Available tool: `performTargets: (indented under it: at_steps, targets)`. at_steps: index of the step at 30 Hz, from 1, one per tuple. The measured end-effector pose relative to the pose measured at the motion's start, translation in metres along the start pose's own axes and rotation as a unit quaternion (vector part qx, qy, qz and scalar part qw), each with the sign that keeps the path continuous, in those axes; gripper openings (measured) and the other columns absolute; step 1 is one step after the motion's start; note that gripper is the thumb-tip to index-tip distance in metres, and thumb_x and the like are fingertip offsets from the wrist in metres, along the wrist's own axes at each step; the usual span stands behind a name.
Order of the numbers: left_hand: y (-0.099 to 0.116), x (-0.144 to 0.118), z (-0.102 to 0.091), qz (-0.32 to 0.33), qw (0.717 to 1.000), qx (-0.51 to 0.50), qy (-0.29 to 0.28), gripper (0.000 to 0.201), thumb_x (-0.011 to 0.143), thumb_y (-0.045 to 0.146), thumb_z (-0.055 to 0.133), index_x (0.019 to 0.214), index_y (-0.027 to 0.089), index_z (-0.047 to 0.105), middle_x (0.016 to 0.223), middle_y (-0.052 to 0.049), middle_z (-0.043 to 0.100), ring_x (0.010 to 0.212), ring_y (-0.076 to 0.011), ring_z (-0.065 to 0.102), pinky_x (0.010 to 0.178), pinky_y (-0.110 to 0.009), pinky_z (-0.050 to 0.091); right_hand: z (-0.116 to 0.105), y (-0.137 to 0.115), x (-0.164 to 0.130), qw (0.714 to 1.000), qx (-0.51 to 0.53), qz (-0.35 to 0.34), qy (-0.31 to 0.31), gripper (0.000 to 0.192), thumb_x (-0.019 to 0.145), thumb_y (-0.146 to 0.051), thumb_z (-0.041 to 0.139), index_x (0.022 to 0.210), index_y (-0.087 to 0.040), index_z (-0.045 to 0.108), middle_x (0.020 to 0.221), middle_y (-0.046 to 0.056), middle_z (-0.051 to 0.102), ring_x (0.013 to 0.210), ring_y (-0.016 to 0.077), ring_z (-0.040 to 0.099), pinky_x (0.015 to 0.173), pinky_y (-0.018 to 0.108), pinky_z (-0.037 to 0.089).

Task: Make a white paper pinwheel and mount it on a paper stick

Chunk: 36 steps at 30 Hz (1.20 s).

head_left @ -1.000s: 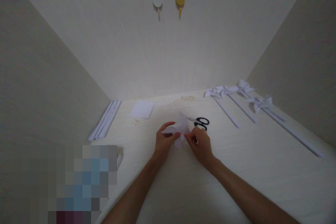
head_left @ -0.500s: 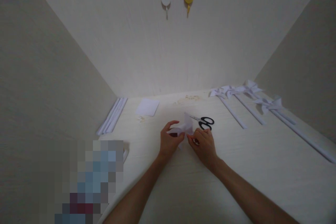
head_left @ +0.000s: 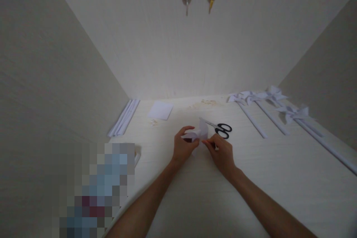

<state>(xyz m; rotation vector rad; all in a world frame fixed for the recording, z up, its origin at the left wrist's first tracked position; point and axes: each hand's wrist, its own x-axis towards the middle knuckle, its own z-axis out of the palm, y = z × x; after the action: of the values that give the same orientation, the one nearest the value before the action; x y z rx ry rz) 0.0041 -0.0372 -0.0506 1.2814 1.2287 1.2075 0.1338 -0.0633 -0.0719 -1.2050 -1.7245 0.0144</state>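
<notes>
Folded paper [head_left: 202,132] sat at the centre of the working area, held just over the table [head_left: 192,197] and used here as the hub of the clock. The left hand [head_left: 182,147], at 8 o'clock, gripped it, the thumb below and the fingers arched over the far side. The right hand [head_left: 223,152], at 4 o'clock, had thumb and forefinger narrowed close against the paper's near edge; whether they pinched the edge, or some small piece, could not be told.

Over the last second the whole scene had slid rightward across the view, which suggested a turn of the head. Hands, paper and scissors [head_left: 216,126], the last at 2 o'clock, kept almost the same spacing. The lower flap showed less plainly than before. The change was therefore judged slight: fine finger work at the paper's middle, with no stage visibly completed.

A square sheet [head_left: 161,110] lay flat at 10 o'clock, and rolled paper sticks [head_left: 124,118] lay side by side beyond it. Pinwheels [head_left: 293,113] on stalks rested between 2 and 3 o'clock.
</notes>
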Motion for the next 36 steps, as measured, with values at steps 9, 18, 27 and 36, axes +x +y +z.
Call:
performTargets:
  at_steps: [9,18,27,36]
  targets:
    - [-0.0061,0.0023,0.0005,-0.012,1.0,-0.003,0.002,0.034,0.05,0.012,0.062,0.083,0.014,0.055,0.048,0.007,0.049,0.042,-0.0054,0.043,0.04,-0.015,0.031,-0.0035,-0.0036,0.0028,0.998,0.053,-0.018,0.009,0.01,0.075,-0.014,0.055,0.065,-0.017,0.055,0.055,0.0,0.053,0.049,0.0103,0.048,0.046,0.022,0.041]
    - [-0.0047,0.0022,0.0001,-0.006,1.0,0.009,0.004,0.032,0.05,0.011,0.061,0.082,0.013,0.055,0.046,0.008,0.048,0.041,-0.0047,0.041,0.038,-0.014,0.029,-0.0019,-0.0024,0.0018,0.991,0.126,-0.027,0.022,0.007,0.071,-0.013,0.059,0.068,-0.018,0.062,0.063,0.003,0.061,0.056,0.0119,0.058,0.051,0.022,0.048]
    - [-0.0048,0.0032,-0.0001,-0.016,0.999,-0.02,0.028,0.033,0.05,0.012,0.062,0.082,0.015,0.055,0.054,0.005,0.057,0.047,-0.0085,0.052,0.044,-0.017,0.039,-0.002,-0.0038,0.0023,0.995,0.086,-0.039,0.011,0.014,0.077,-0.012,0.048,0.077,-0.019,0.061,0.066,0.004,0.062,0.059,0.0125,0.057,0.054,0.024,0.048]
    - [-0.0009,0.0033,0.0005,-0.008,1.0,-0.008,0.026,0.032,0.049,0.012,0.062,0.08,0.015,0.055,0.054,0.005,0.056,0.046,-0.0076,0.051,0.045,-0.017,0.039,-0.0008,-0.0008,0.0008,0.998,0.046,-0.016,-0.034,0.018,0.079,-0.015,0.047,0.062,-0.017,0.051,0.058,0.0,0.045,0.053,0.0105,0.044,0.048,0.022,0.037]
